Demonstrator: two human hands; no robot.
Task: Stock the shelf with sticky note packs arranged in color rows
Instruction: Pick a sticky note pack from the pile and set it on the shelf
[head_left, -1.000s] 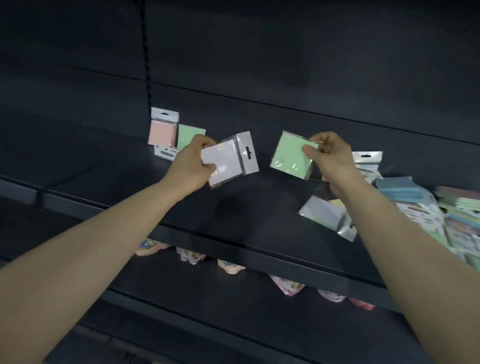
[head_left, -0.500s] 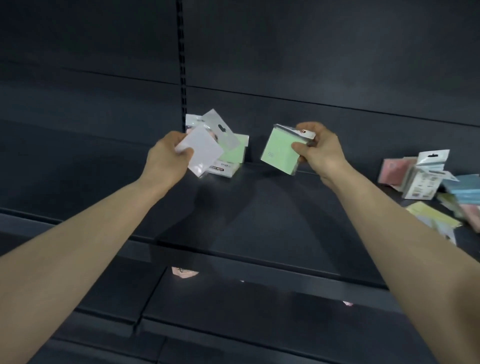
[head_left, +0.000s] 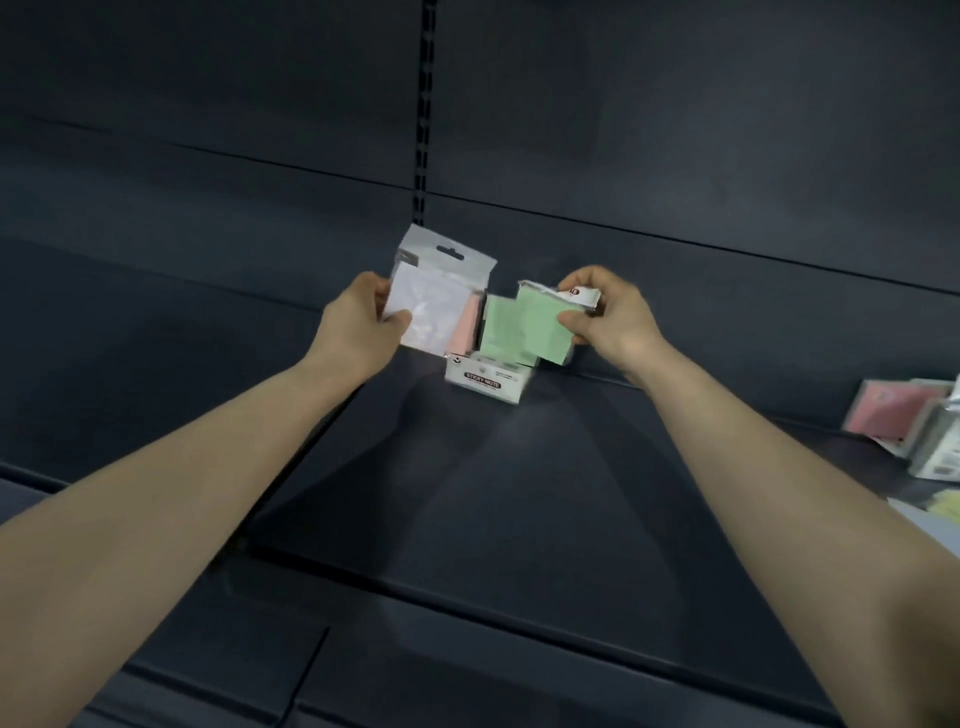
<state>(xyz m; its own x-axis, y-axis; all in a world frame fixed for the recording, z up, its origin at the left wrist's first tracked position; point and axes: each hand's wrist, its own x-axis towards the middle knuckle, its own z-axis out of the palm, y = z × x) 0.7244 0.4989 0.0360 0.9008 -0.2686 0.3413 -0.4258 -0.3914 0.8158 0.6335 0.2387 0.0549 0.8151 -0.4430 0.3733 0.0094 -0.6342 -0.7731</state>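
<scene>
Sticky note packs meet at the back of the shelf (head_left: 519, 493): left hand (head_left: 358, 327) pinches a white pack (head_left: 431, 306), right hand (head_left: 618, 322) grips a green pack (head_left: 540, 327), both close over a standing pink pack (head_left: 467, 330). A careless nudge could topple it and muddle the rows.

You face a dark panelled back wall (head_left: 675, 114) at the far side; a slotted upright strip (head_left: 425, 104) runs down it, left of centre.
</scene>
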